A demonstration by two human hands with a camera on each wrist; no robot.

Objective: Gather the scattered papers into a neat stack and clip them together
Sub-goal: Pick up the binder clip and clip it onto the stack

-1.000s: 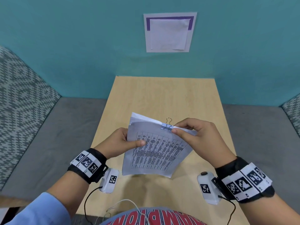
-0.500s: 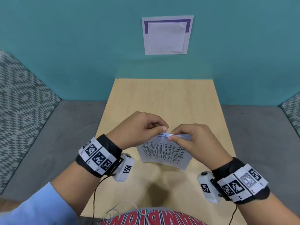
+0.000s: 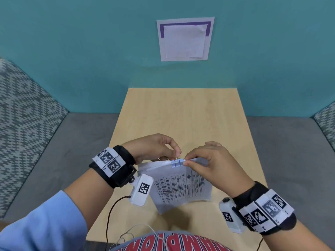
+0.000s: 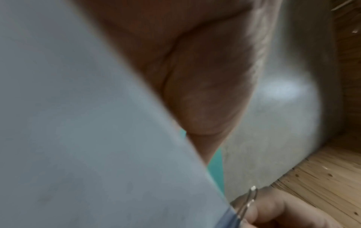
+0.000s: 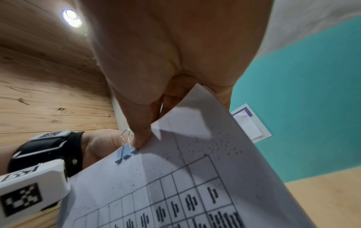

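Note:
A stack of printed papers (image 3: 183, 187) hangs upright above the wooden table (image 3: 183, 115). A light blue binder clip (image 3: 176, 164) sits on the stack's top edge. My right hand (image 3: 188, 162) pinches that edge just right of the clip. My left hand (image 3: 176, 155) pinches the clip's wire handle from above. In the right wrist view the thumb presses the paper (image 5: 175, 177) beside the clip (image 5: 125, 154). The left wrist view is filled with blurred paper (image 4: 87, 138), with the wire handle (image 4: 248, 203) low at the right.
A sheet of paper with a purple band (image 3: 185, 38) is fixed to the teal wall. Grey padded benches (image 3: 54, 142) flank the table on both sides. A thin cable (image 3: 112, 214) runs from my left wrist camera to my chest.
My left hand left the stack's left side and came up to the clip at the top edge. The stack swung from tilted toward me to hanging down from its clipped edge.

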